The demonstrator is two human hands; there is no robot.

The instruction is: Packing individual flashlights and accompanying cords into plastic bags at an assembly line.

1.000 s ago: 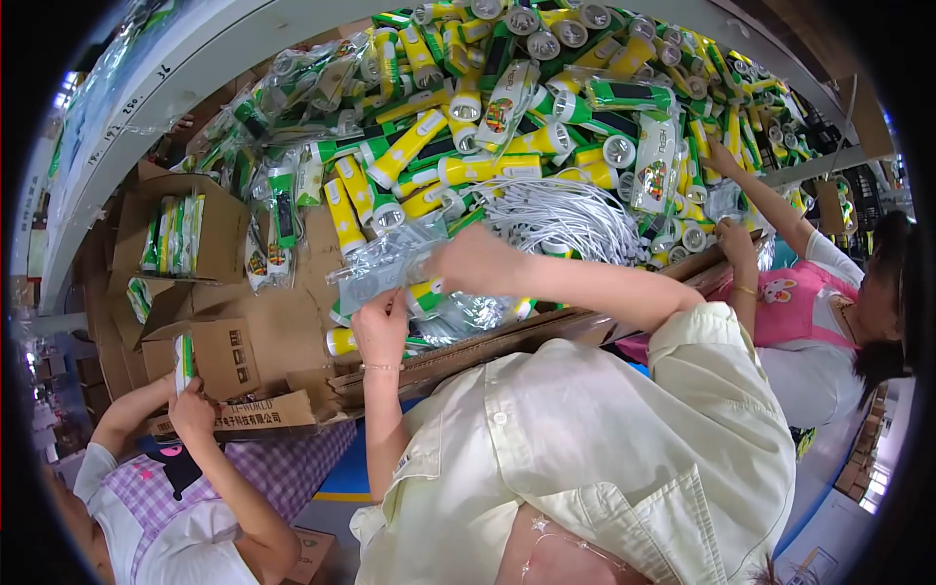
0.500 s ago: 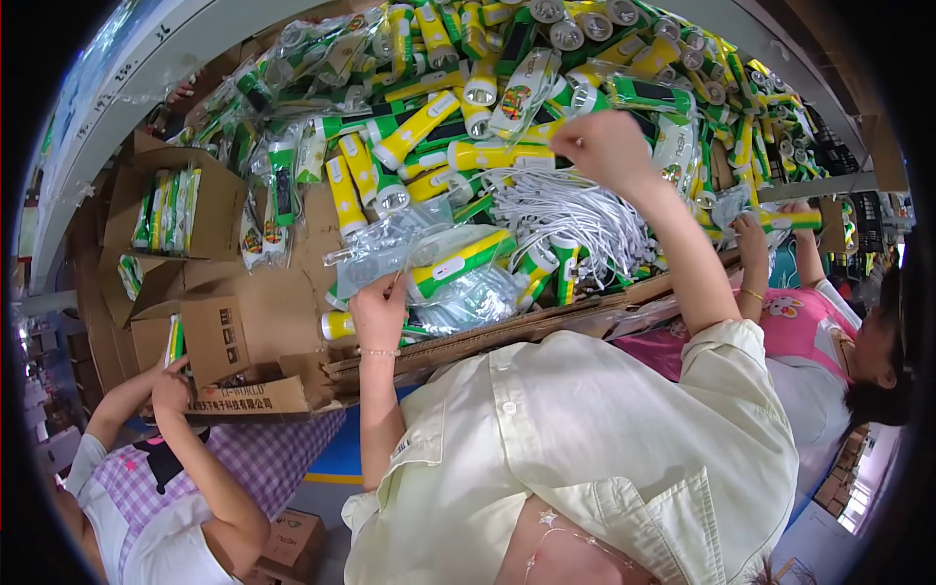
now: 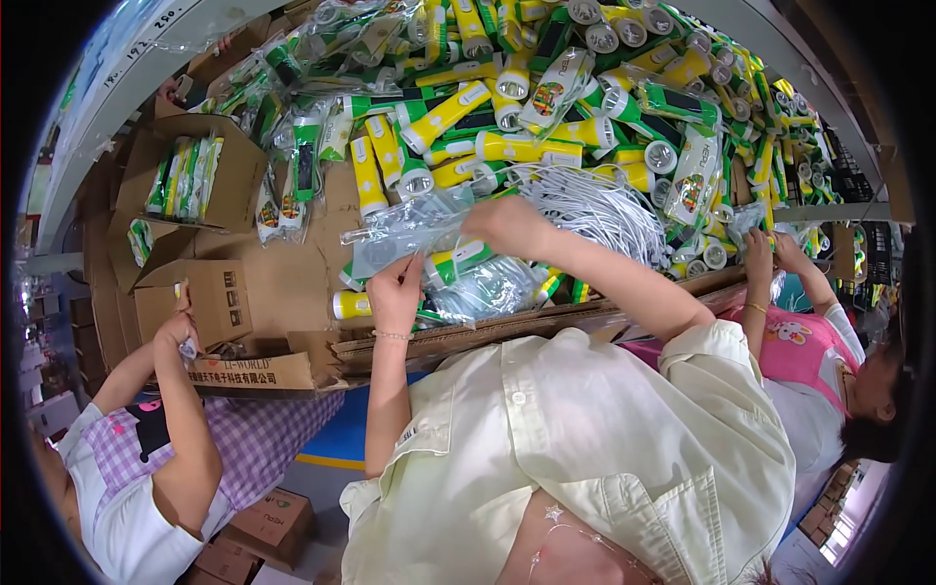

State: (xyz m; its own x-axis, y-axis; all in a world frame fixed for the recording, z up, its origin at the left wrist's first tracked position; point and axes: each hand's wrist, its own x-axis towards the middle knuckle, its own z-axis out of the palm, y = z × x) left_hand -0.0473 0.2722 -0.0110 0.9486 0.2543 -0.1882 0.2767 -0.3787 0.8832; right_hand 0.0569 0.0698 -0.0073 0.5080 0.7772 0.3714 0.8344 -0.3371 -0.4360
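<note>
In the middle, my left hand point(image 3: 395, 292) pinches the edge of a clear plastic bag with its fingertips. A green and white flashlight point(image 3: 456, 263) lies at that bag, partly covered by my right hand point(image 3: 507, 227). My right hand is closed over the bag's upper side; whatever its fingers hold is hidden. Under both hands are loose clear plastic bags point(image 3: 492, 292). Just right of my right hand is a bundle of white cables point(image 3: 609, 219). A yellow and white flashlight point(image 3: 351, 304) lies beside my left wrist.
A big heap of yellow and green flashlights point(image 3: 526, 148) fills the far side. Cardboard boxes point(image 3: 234, 180) with bagged flashlights stand at the left. One co-worker's hand point(image 3: 180, 327) is at a left box; another's hands point(image 3: 765, 253) work at the right. A cardboard edge point(image 3: 546, 327) runs before me.
My right hand has come from above the flashlight heap down and left to the bag by my left hand. The left co-worker's hand has shifted at the box, its packet no longer clearly visible.
</note>
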